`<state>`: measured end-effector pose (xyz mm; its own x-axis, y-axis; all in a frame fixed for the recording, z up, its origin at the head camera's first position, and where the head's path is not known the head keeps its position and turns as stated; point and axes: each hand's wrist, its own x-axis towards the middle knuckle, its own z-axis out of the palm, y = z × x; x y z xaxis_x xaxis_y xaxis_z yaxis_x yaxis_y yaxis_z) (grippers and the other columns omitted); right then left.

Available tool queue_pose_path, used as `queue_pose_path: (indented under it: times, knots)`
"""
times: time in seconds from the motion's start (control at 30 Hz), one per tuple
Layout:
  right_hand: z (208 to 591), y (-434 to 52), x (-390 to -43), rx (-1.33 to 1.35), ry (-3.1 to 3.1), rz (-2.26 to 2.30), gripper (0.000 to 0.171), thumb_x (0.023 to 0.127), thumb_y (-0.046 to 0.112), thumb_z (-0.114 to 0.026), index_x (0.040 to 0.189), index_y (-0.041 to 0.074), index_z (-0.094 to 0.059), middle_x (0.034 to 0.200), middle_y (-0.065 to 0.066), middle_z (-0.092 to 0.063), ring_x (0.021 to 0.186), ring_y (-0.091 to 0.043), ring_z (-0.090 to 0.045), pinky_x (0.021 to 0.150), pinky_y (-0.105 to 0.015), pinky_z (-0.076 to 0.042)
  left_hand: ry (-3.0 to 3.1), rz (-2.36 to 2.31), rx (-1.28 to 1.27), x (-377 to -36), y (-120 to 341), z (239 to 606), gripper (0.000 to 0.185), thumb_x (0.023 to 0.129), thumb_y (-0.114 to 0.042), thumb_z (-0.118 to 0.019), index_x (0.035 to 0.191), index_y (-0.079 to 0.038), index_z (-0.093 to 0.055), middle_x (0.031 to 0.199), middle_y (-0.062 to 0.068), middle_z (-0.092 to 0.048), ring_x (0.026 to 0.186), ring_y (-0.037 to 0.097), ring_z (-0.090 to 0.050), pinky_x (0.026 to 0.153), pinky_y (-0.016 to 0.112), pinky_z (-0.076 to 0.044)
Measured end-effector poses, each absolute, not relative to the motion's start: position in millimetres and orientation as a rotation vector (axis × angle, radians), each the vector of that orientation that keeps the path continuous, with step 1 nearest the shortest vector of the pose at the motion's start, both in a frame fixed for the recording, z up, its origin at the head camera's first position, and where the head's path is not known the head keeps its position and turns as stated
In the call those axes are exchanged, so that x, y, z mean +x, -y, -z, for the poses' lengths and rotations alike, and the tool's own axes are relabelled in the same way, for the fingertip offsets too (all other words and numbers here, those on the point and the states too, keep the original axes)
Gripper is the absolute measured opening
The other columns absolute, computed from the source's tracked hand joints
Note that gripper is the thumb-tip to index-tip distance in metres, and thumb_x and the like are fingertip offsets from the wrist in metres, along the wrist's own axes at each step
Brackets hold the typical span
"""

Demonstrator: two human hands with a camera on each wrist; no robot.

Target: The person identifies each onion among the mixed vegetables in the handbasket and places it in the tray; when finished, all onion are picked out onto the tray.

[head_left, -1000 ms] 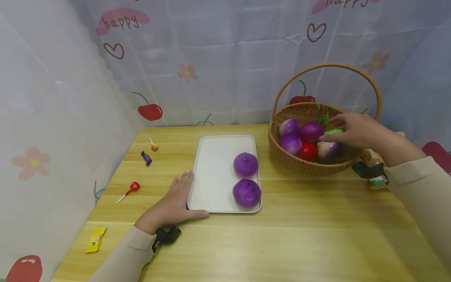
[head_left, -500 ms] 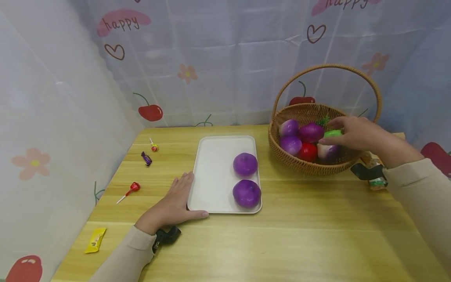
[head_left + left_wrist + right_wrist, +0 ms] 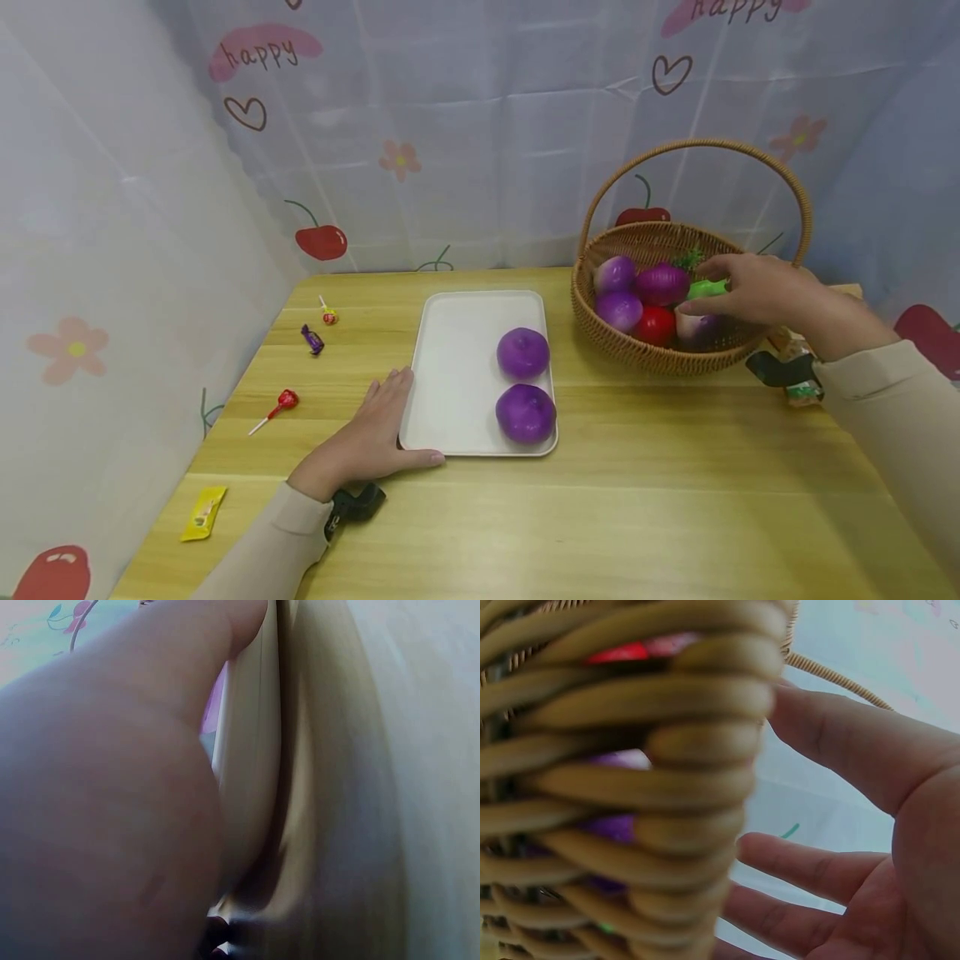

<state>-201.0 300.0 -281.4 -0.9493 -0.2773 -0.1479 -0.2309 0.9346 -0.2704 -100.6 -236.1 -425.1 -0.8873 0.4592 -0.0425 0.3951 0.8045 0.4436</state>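
My left hand [image 3: 367,433] lies along the left edge and near corner of a white tray [image 3: 453,367], fingers straight and thumb across its front rim. On the tray's right side sit two round purple vegetables [image 3: 523,353], one behind the other. My right hand [image 3: 772,292] reaches over the right rim of a wicker basket [image 3: 637,354], thumb and fingers spread apart. Below it lie a white-and-purple turnip [image 3: 697,325] and a green vegetable [image 3: 707,288], partly hidden. The right wrist view shows the basket weave [image 3: 667,772] in front of the fingers, with nothing visibly held.
Several purple vegetables [image 3: 663,284] and a red one [image 3: 656,326] fill the basket, under its tall handle [image 3: 705,143]. Left of the tray lie a red lollipop [image 3: 283,402], a yellow packet [image 3: 203,513], a purple candy [image 3: 312,340] and a small lollipop [image 3: 328,314]. A packet [image 3: 802,392] stands behind my right wrist.
My right hand has sunk slightly over the basket, its fingers still spread. The left hand and the vegetables on the tray have stayed in place.
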Motion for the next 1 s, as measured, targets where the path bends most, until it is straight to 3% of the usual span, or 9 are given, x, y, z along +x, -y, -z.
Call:
queue_pose_path:
  times: [0.57, 1.0]
  knots:
    - [288.5, -300.4, -202.8, -0.422, -2.879, 0.409, 0.089, 0.096, 0.055, -0.074, 0.142, -0.017, -0.050, 0.142, -0.042, -0.050, 0.123, -0.060, -0.051, 0.097, -0.074, -0.043, -2.845, -0.639, 0.678, -99.9, 235.4, 425.7, 0.138, 0.080, -0.085, -0.068, 0.166, 0.006, -0.009, 0.172, 0.022, -0.008, 0.158, 0.036, -0.005, 0.125, 0.053, -0.001]
    - [293.3, -298.5, -204.2, -0.416, -2.854, 0.462, 0.089, 0.095, 0.054, -0.076, 0.143, -0.016, -0.049, 0.141, -0.042, -0.049, 0.125, -0.060, -0.049, 0.099, -0.075, -0.041, -2.850, -0.632, 0.679, -100.5, 235.5, 425.3, 0.139, 0.080, -0.085, -0.068, 0.165, 0.007, -0.009, 0.172, 0.024, -0.009, 0.158, 0.037, -0.005, 0.125, 0.054, -0.002]
